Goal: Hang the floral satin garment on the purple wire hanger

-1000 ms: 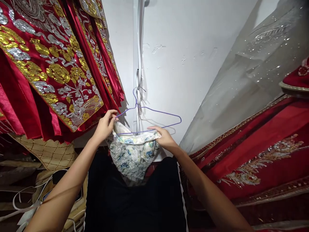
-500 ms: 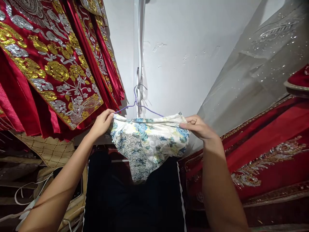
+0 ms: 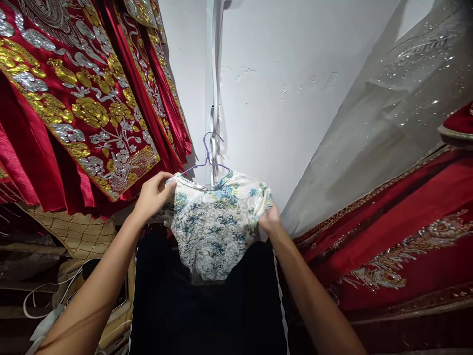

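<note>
White cloth printed with blue flowers, a small shirt (image 3: 216, 224) hangs between the two hands, its neck draped over a purple hanger (image 3: 207, 160). Half a second ago the right side was stretched out wide and covered the hanger's right arm; now that side has dropped inward, the neckline dips, and more of the front shows below the grip. Both shoulders therefore seem to sit over the hanger, though its ends are hidden under the cloth. The left hand (image 3: 153, 194) still pinches the left shoulder between thumb and fingers. The right hand (image 3: 271, 220) has come down to the right sleeve; it is blurred, so I cannot tell whether it grasps the cloth or only touches it.

Above the grip, the hanger's hook meets a white strap (image 3: 215, 79) in front of the wall (image 3: 281, 133). Red embroidered cloth (image 3: 107, 106) hangs just above the left hand, crowding that side. Beyond the right hand, sheer white fabric (image 3: 354, 133) and a red dress (image 3: 391, 231) slant close by, leaving less room there. Black clothing (image 3: 207, 315) lies below the shirt.
</note>
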Available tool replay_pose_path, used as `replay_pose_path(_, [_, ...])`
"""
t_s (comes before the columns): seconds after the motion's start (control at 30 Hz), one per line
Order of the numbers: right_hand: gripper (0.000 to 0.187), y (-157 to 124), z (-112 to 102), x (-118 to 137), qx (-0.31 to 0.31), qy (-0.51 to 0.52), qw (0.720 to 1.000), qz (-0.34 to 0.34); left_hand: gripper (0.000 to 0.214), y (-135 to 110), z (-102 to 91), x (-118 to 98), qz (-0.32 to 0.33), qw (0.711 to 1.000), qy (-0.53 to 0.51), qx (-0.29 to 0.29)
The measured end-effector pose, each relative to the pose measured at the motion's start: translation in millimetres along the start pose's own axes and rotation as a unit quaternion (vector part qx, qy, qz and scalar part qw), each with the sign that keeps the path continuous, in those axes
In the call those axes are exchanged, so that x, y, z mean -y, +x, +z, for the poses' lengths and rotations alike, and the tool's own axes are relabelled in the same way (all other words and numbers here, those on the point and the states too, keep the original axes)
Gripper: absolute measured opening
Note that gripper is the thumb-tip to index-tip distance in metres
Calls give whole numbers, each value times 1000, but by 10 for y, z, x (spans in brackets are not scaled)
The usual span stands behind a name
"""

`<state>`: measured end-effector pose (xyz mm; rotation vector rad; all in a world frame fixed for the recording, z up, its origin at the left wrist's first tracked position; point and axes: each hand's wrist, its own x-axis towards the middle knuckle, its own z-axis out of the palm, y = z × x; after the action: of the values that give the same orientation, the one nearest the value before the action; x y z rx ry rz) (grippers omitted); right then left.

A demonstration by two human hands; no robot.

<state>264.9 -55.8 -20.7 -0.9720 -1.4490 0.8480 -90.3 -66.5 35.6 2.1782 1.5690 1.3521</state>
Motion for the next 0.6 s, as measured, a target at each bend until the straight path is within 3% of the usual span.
replay_pose_path(0.1, [96, 109, -139, 137, -7, 47, 999, 15, 35, 30, 24, -60, -4, 1000, 10, -9])
replay_pose_path(0.23, [105, 93, -116, 569, 5, 50, 999, 14, 37, 226, 92, -220, 15, 998, -12, -63])
replay_pose_path(0.3, [103, 0, -31, 737, 71, 34, 997, 23, 34, 290, 122, -258, 20, 997, -9, -79])
replay_pose_path(0.33, [101, -56, 11, 780, 133, 24, 990, 29, 34, 295, 139, -267, 19, 996, -12, -81])
replay_pose_path(0.4, [86, -159, 87, 766, 266, -10, 963, 31, 36, 246, 188, -289, 15, 997, -44, -67])
replay_pose_path(0.43, [74, -197, 129, 711, 304, -41, 952, 25, 38, 198, 224, -313, 13, 996, -71, -57])
replay_pose_path(0.5, [58, -241, 241, 526, 282, -129, 951, -8, 42, 80, 317, -408, 15, 989, -142, -44])
replay_pose_path(0.6, [83, -262, 509, 193, 172, -268, 941, -118, 46, -80, 494, -686, 0, 966, -257, -38])
